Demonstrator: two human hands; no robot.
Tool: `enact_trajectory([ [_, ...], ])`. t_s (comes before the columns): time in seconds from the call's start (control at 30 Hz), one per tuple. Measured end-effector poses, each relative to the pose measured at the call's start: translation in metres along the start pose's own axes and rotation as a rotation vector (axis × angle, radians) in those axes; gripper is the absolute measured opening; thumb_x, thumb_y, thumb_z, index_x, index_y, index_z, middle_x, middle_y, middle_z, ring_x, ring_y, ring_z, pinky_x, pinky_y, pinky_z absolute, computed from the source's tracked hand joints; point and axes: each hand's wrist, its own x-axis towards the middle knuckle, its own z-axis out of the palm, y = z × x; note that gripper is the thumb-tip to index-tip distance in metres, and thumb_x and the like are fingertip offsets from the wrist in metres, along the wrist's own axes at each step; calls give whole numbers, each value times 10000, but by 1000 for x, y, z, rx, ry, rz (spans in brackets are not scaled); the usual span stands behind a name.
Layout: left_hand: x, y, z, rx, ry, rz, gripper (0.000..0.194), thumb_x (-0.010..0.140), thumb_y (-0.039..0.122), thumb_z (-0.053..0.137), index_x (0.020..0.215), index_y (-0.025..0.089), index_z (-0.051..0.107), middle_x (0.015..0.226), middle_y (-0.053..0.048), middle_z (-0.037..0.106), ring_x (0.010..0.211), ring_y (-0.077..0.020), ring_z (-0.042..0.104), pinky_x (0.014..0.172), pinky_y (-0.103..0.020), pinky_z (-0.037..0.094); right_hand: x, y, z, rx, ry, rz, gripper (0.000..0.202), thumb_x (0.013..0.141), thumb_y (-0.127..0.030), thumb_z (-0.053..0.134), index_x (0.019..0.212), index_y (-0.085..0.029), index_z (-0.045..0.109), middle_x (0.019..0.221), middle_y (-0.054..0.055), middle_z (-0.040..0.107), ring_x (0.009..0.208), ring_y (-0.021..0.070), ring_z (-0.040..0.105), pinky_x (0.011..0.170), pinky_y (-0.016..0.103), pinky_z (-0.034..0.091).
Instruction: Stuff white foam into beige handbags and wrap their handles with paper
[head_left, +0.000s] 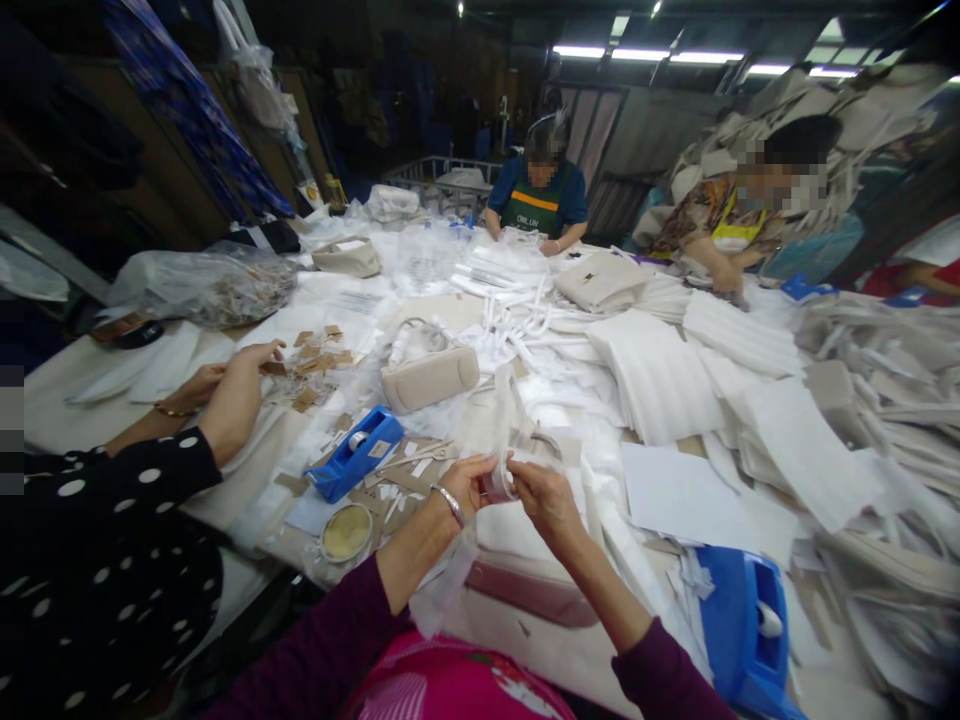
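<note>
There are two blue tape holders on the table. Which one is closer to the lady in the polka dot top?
The blue tape dispenser left of the hands, beside the round tin. The other dispenser sits at the bottom right.

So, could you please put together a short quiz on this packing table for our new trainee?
1. True or false: the left hand and right hand both grip the white foam strip.
2. Multiple choice: what lies just left of the left hand? A) blue tape dispenser B) scissors C) a red cup
3. Fill in: the beige handbag lies ___ the hands, farther up the table.

Key: 1 true; 2 A; 3 beyond. The person in the dotted sleeve handles brown card pieces, apart from the strip.
</note>
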Motion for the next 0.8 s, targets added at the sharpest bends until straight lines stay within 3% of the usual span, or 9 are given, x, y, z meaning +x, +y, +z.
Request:
enact_trajectory([
  [0.1,-3,-1,3,4,-63,45,255,676,122,698,930,100,681,722,-70,688,617,-151,638,646,-269,533,-1,-1,1,26,27,-21,272,871,-268,452,996,-242,692,758,43,635,688,176,567,666,274,409],
  [0.17,-4,-4,5,33,-65,135,276,637,121,732,909,108,681,736,-66,688,600,-141,624,626,-257,517,-3,-5,0,96,80,43,245,872,-290,469,993,-229,674,749,35,640,674,173,570,662,277,420],
  [0.3,1,-16,7,100,33,336,486,605,184,775,1069,125,644,794,-53,692,659,-162,637,658,-277,509,-8,-17,-6,197,269,240,234,852,-394,537,852,-204,674,750,32,636,708,176,559,696,289,422],
  [0.43,10,-39,8,225,71,485,612,658,226,745,1229,109,560,714,-13,658,652,-150,607,707,-291,490,-11,-17,-2,334,261,379,296,751,-463,653,706,-173,691,704,24,621,704,174,537,694,294,406],
  [0.57,11,-46,9,373,153,532,449,746,315,682,1150,129,624,991,-91,670,989,-231,594,938,-353,436,-11,-10,3,416,330,384,254,728,-421,688,690,-169,680,667,-7,566,664,152,494,654,287,381],
  [0.67,5,-32,13,467,203,475,347,808,404,628,1057,166,673,1136,-114,621,1109,-270,534,1015,-382,377,-14,-8,-2,324,328,219,174,755,-348,687,690,-187,685,664,-19,502,654,145,462,645,288,361],
  [0.7,3,-25,15,437,141,410,358,833,429,595,1078,178,666,1137,-117,618,1085,-272,547,990,-395,398,-15,-8,-5,288,314,138,148,773,-328,676,711,-194,692,670,-17,485,666,148,461,649,291,360],
  [0.8,2,-8,18,197,-189,104,417,883,428,526,1205,171,593,1102,-135,625,939,-247,610,834,-411,490,-21,-9,-14,129,256,-116,130,847,-272,604,781,-227,707,703,2,475,741,170,457,693,311,353],
])
